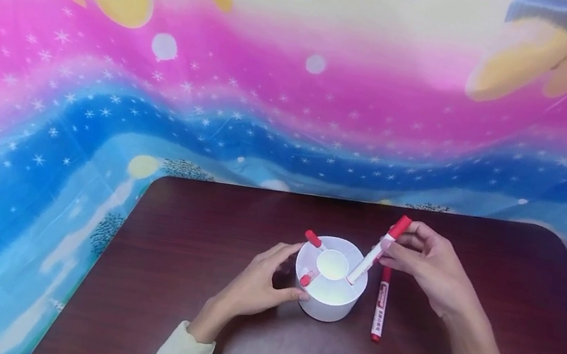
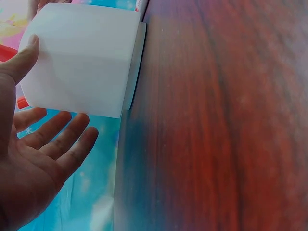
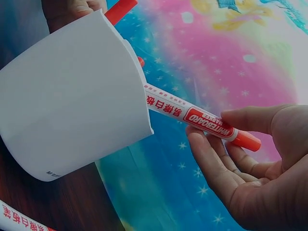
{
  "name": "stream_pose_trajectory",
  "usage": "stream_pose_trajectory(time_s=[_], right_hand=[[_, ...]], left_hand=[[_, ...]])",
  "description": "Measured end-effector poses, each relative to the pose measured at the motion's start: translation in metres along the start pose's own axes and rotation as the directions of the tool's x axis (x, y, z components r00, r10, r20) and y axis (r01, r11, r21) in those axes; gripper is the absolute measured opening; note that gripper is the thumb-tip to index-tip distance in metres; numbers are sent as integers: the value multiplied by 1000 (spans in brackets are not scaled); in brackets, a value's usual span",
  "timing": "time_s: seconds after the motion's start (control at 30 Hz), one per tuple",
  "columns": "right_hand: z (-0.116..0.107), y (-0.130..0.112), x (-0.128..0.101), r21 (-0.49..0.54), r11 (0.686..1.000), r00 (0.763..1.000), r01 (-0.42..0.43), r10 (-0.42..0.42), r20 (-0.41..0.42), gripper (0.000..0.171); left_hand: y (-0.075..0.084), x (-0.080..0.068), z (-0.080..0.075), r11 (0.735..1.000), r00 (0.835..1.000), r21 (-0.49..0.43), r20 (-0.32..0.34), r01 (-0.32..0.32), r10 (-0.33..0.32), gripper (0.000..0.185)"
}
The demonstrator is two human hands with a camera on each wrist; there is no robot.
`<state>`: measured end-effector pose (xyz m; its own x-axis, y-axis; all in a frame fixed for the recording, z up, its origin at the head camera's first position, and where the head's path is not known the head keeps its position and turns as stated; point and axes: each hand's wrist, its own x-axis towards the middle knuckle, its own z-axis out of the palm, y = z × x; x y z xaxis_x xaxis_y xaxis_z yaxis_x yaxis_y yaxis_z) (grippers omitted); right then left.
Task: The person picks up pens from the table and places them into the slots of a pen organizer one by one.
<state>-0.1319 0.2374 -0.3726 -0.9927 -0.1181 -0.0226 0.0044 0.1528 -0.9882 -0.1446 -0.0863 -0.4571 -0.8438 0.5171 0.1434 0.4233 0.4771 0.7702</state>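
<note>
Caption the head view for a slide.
The right hand holds a red-capped marker slanting into a white pen holder, which the left hand touches; another marker lies on the table.

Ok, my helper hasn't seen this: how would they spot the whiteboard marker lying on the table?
On the dark brown table, find the white pen holder. Just right of it, in the head view, lies the whiteboard marker. Unlike the other markers, it lies flat outside the holder.

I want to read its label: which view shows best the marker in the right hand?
The right wrist view: the held marker is large there, with "WHITEBOARD MARKER" readable. The head view shows it smaller, slanting into the white holder. The left wrist view does not clearly show it.
</note>
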Motion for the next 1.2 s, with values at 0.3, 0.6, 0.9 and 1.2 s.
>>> stream_pose_trajectory(time_s=[0.3, 0.6, 0.9, 1.2], right_hand=[[1, 0, 2, 8, 1000, 1000, 3, -3, -15, 33], [2, 4, 3, 47, 999, 1000, -10, 10, 8, 29], [4, 5, 3, -11, 1000, 999, -28, 29, 27, 38], [5, 5, 3, -32, 999, 999, -26, 27, 43, 42]], left_hand=[[1, 0, -1, 1000, 1000, 4, -1, -3, 3, 90], [1, 0, 0, 1000, 1000, 0, -2, -6, 6, 89], [-1, -1, 1, 1000, 1000, -3, -2, -2, 2, 90], [0, -1, 0, 1000, 1000, -5, -3, -11, 11, 90]])
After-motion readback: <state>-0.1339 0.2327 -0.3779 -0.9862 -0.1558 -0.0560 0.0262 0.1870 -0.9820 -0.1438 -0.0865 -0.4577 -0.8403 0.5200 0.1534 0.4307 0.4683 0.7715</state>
